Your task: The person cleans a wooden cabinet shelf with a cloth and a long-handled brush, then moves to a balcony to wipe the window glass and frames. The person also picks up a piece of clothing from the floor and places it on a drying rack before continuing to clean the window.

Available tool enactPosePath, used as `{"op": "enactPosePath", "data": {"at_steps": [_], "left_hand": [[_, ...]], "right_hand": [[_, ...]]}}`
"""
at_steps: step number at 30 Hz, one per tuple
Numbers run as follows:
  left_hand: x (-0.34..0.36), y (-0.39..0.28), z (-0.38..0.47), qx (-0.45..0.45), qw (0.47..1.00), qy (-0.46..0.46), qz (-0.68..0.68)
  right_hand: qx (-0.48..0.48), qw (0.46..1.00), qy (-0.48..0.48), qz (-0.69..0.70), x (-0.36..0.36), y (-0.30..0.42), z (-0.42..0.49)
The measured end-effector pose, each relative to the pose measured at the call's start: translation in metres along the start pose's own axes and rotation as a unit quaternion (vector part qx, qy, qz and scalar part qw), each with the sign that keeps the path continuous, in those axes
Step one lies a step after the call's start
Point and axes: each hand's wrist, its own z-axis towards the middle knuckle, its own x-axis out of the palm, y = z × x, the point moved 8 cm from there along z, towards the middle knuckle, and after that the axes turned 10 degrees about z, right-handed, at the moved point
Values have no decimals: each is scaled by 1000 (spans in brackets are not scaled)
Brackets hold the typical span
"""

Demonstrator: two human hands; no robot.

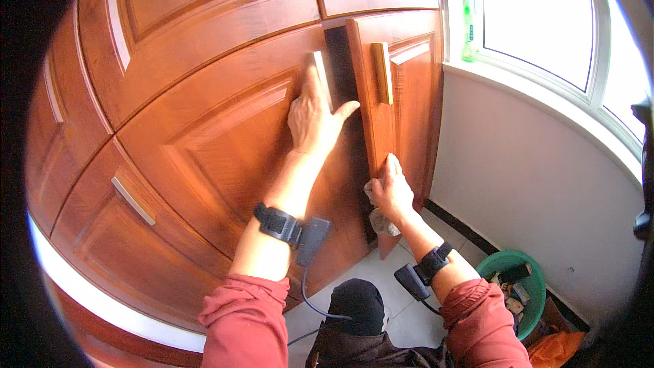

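My left hand (312,121) is at the edge of a reddish-brown wooden cabinet door (230,163), its fingers beside the slim metal handle (323,79) and its thumb spread towards the dark gap. It is slightly blurred; whether it touches the handle I cannot tell. To the right, a narrower cabinet door (414,112) with a gold-toned handle (382,72) stands ajar. My right hand (394,191) grips a greyish cloth (380,222) against the lower part of this door's free edge. Part of the cloth is hidden behind the hand.
More cabinet panels (127,214) extend to the left. A green bottle (467,33) stands on the windowsill (511,82) at right. Below, a green basin (536,286) of small items and an orange bag (557,350) sit by the white wall (521,163). Cables hang from both wrist devices.
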Motion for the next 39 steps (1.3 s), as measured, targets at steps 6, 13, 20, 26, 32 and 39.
{"op": "enactPosePath", "data": {"at_steps": [6, 13, 20, 26, 32, 39], "left_hand": [[9, -5, -5, -2, 998, 11, 55], [15, -5, -7, 2, 997, -8, 83], [4, -7, -5, 28, 997, 4, 71], [13, -65, -118, -14, 966, 96, -238], [98, -198, -318, -328, 463, 466, -679], [139, -233, -345, -487, 283, 475, -676]], "right_hand": [[1, 998, 62, 23, 39, -13, 24], [12, 984, 76, 158, 62, -29, 40], [168, 874, -10, 455, 12, -46, 31], [281, 645, -98, 704, -52, -53, -46], [329, 859, 26, 391, -116, -94, -177], [354, 760, -298, 456, -271, -207, -270]]}}
